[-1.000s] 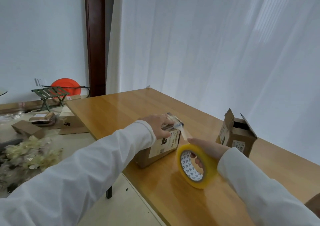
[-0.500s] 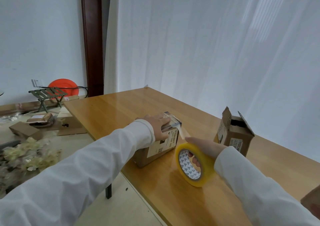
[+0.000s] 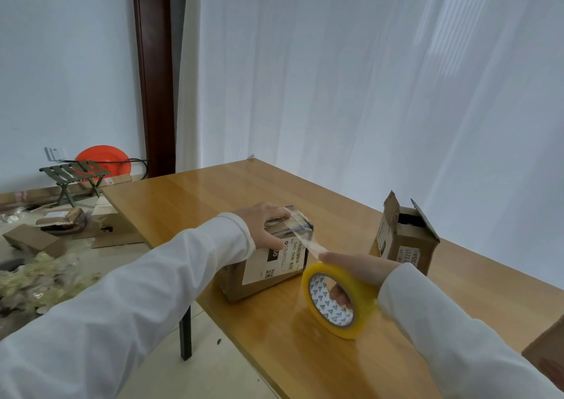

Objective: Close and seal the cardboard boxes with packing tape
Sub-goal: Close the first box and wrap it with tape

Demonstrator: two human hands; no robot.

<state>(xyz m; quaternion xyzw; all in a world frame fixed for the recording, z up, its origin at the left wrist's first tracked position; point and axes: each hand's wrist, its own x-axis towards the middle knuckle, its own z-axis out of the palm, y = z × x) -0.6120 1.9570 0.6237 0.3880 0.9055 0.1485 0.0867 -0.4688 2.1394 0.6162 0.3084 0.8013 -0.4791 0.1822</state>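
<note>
Little has been moved since a second ago: the closed box (image 3: 268, 258) on the table (image 3: 213, 191) is still pressed flat by the left hand (image 3: 265, 224), while the tape roll (image 3: 337, 299), its strip (image 3: 305, 240) stretched from the box top, is gripped by the right hand (image 3: 357, 272).

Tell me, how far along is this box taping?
Partly done. The near box has its flaps shut, and the left hand holds it down on the table. In hand: the right hand grips the tape roll, a strip stretched from the box top. Left: cutting that strip, then the open box, flaps still up.
</note>
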